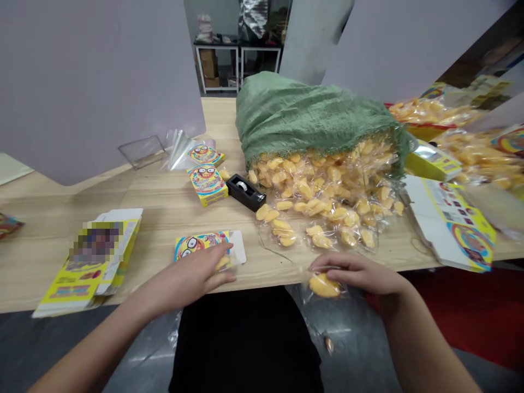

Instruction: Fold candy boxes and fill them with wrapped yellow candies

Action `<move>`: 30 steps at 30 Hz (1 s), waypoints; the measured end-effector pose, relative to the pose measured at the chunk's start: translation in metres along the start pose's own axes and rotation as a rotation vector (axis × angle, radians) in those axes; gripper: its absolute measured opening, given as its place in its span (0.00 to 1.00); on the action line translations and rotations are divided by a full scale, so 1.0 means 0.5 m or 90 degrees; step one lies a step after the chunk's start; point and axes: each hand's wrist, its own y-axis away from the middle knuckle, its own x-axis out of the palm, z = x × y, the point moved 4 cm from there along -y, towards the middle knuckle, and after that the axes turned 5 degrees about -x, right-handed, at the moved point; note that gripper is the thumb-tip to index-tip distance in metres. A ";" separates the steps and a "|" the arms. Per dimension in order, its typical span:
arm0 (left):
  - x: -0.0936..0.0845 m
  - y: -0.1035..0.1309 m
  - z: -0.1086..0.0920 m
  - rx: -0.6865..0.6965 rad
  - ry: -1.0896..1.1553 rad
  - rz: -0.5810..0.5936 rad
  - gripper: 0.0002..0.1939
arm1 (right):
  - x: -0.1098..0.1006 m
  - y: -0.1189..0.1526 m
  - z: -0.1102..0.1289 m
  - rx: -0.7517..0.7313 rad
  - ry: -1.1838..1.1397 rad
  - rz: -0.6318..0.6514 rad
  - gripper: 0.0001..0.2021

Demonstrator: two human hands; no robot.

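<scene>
The left grip (pixel 204 270) lies over the box (pixel 196 244), to the near left of the dispenser (pixel 246 192), and whether that grip clasps anything I cannot tell; the right grip (pixel 362 271) pinches a packet (pixel 323 287) to the near right of the dispenser. The packet is at the desk (pixel 159 204) edge, so a loosened pinch could well drop it to the floor (pixel 344 333).

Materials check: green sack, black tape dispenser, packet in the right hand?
Green sack: woven fabric, perhaps plastic fibre; matte, limp folds, frayed edge at the mouth.
Black tape dispenser: probably hard plastic, slight sheen; clean moulded-looking edges.
Packet in the right hand: clear glossy film, likely plastic; see-through, with glints and creases.
</scene>
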 end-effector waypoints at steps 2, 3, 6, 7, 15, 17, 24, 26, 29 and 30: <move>0.007 -0.026 -0.004 0.071 -0.059 -0.037 0.17 | -0.017 -0.002 -0.030 -0.045 -0.077 -0.173 0.14; 0.022 -0.046 -0.008 0.089 -0.125 -0.057 0.16 | -0.016 -0.009 -0.046 -0.063 -0.110 -0.240 0.16; 0.089 -0.103 -0.024 0.112 -0.269 -0.136 0.18 | 0.014 -0.056 -0.080 -0.111 -0.078 -0.350 0.18; 0.115 -0.116 -0.029 0.106 -0.293 -0.146 0.18 | 0.028 -0.076 -0.081 -0.138 -0.015 -0.380 0.17; 0.148 -0.041 0.038 -0.008 -0.311 -0.241 0.51 | 0.214 -0.197 -0.082 -0.360 0.570 -0.269 0.20; 0.119 -0.020 0.087 -0.056 -0.315 -0.243 0.51 | 0.246 -0.206 -0.101 -0.359 0.650 -0.178 0.24; 0.097 -0.026 0.181 -0.034 -0.285 -0.124 0.45 | 0.249 -0.243 -0.104 -0.430 0.709 -0.075 0.21; 0.099 -0.029 0.179 -0.015 -0.278 -0.122 0.47 | 0.264 -0.262 -0.093 -0.500 0.686 -0.022 0.21; 0.097 -0.029 0.176 0.004 -0.262 -0.129 0.48 | 0.270 -0.276 -0.073 -0.489 0.635 -0.095 0.21; 0.095 -0.029 0.176 0.008 -0.257 -0.132 0.48 | 0.264 -0.275 -0.068 -0.446 0.611 -0.151 0.23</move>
